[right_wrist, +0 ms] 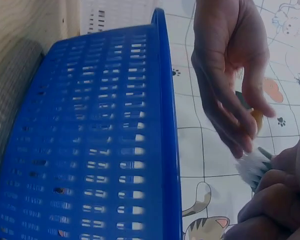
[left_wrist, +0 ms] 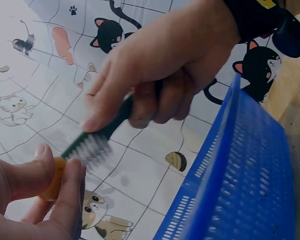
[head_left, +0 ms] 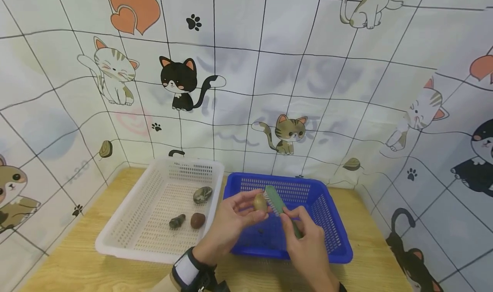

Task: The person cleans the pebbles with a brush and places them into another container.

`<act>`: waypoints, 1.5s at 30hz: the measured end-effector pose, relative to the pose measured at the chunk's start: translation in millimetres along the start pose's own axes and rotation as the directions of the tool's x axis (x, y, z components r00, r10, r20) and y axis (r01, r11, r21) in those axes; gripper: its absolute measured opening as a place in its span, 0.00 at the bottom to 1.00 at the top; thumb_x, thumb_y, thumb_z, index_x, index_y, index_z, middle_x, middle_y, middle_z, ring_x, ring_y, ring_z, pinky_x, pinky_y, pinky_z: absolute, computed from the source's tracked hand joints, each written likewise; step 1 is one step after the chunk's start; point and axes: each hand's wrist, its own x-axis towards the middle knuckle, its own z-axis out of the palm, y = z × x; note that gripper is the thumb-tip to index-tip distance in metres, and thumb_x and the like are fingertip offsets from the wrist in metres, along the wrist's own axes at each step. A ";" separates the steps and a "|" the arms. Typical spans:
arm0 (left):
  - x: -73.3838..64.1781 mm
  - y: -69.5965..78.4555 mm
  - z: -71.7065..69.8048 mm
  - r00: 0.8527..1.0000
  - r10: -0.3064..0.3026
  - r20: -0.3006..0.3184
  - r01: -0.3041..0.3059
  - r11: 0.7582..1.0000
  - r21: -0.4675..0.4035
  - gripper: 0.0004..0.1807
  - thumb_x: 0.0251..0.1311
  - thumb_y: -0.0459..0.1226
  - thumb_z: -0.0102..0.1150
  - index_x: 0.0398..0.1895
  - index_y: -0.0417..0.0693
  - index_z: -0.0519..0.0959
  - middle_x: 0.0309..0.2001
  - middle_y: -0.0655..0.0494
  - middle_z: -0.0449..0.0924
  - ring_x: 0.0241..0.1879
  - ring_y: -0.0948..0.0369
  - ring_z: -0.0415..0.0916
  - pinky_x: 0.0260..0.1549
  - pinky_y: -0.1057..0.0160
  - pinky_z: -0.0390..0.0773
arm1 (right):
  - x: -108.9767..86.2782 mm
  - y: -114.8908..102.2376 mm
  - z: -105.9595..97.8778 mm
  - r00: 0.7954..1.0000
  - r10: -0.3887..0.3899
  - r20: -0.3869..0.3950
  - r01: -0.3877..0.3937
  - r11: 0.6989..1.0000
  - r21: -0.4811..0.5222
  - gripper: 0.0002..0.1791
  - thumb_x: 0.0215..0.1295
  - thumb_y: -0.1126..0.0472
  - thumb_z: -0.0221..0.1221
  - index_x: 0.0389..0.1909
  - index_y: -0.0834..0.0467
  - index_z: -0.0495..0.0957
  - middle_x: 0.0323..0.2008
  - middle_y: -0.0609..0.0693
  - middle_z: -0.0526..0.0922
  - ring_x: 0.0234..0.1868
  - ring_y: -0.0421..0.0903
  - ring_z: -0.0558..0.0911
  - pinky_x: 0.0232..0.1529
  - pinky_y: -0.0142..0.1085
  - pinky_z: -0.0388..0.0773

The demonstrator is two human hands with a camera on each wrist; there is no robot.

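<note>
Smooth pebble (head_left: 260, 202), bristly brush (head_left: 274, 198), glossy blue plastic basket (head_left: 343, 255), white plastic basket (head_left: 132, 253), wood-grain tabletop (head_left: 379, 245)

"What's the left hand (head_left: 231, 215) doing?"
"Pinching, from where I stand, thumb facing the fingers."
"And the right hand (head_left: 308, 240)?"
"Just beside it, fingers curled in a grip, pointing inward."

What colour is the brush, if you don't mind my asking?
The brush is green, with whitish bristles; the head view shows it best.
</note>
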 end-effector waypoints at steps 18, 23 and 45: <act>-3.6 5.0 -1.4 1.000 -0.013 0.002 0.013 0.996 0.083 0.34 0.71 0.27 0.80 0.79 0.44 0.82 0.69 0.43 0.90 0.61 0.53 0.95 0.61 0.58 0.95 | -2.6 -7.9 4.2 0.986 -0.164 -0.012 0.164 0.986 0.010 0.05 0.81 0.73 0.67 0.48 0.62 0.83 0.27 0.54 0.94 0.19 0.17 0.55 0.13 0.17 0.60; -4.6 7.3 -2.8 1.000 0.003 -0.010 -0.002 0.998 0.063 0.35 0.69 0.27 0.81 0.79 0.45 0.83 0.68 0.43 0.91 0.59 0.55 0.95 0.59 0.60 0.95 | -2.7 -8.8 2.1 0.983 -0.183 -0.027 0.182 0.983 -0.012 0.10 0.79 0.77 0.68 0.48 0.59 0.83 0.26 0.49 0.92 0.18 0.16 0.54 0.12 0.16 0.59; -10.0 15.4 -5.1 0.999 0.054 -0.002 -0.053 0.987 0.152 0.35 0.65 0.27 0.84 0.76 0.47 0.86 0.68 0.46 0.93 0.58 0.57 0.95 0.57 0.60 0.96 | -3.1 -18.8 -6.3 0.969 -0.246 0.022 0.247 0.966 -0.080 0.14 0.76 0.77 0.69 0.56 0.59 0.87 0.15 0.34 0.74 0.18 0.16 0.54 0.13 0.15 0.56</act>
